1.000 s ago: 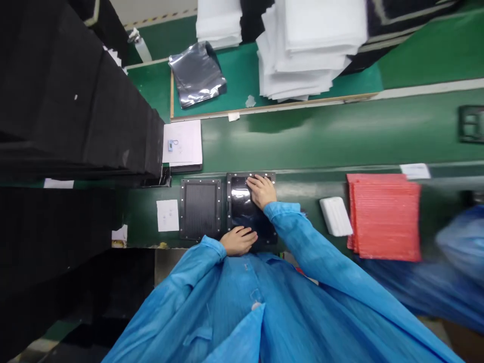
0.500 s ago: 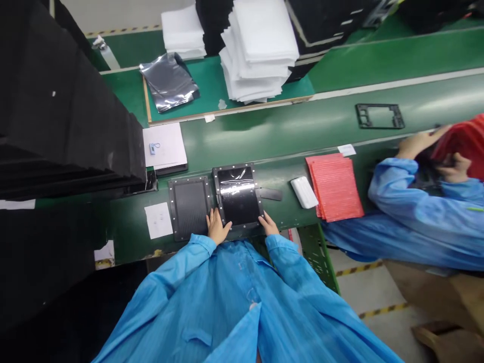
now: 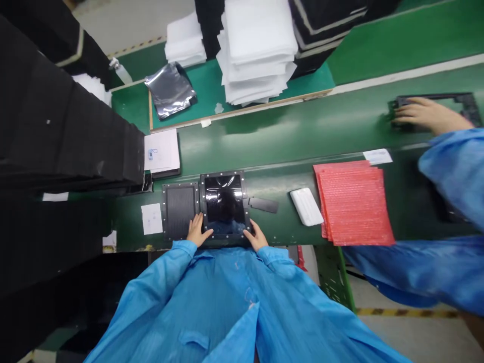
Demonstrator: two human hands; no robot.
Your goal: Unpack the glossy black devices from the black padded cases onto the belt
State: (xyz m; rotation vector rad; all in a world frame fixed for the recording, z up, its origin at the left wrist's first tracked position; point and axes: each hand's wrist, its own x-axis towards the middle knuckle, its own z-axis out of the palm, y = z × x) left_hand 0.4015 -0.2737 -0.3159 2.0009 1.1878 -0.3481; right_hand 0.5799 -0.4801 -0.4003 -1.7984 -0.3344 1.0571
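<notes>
On the green bench lies a black rectangular frame (image 3: 245, 214) with light dots around its rim and a glossy black panel (image 3: 225, 201) inside it. My left hand (image 3: 197, 231) holds its lower left corner, thumb along the near edge and fingers up the side. At the lower right corner, my right hand (image 3: 257, 236) grips the frame between thumb and fingers. Left of it is a similar dotted frame (image 3: 180, 209) with a ribbed dark middle. A flat dark strip (image 3: 263, 204) sits just right of the panel.
Right of me are a white block-shaped thing (image 3: 307, 206) and red bubble bags (image 3: 353, 204). A co-worker's hand (image 3: 431, 115) is on a black open frame (image 3: 466, 103). White sheets (image 3: 260, 40) and a silvery bag (image 3: 171, 91) are behind. Tall black stacks (image 3: 75, 126) stand left.
My hands stay at the lower corners of the frame. The camera view has shifted. The co-worker's hand has moved from the red bag onto the black open frame.
</notes>
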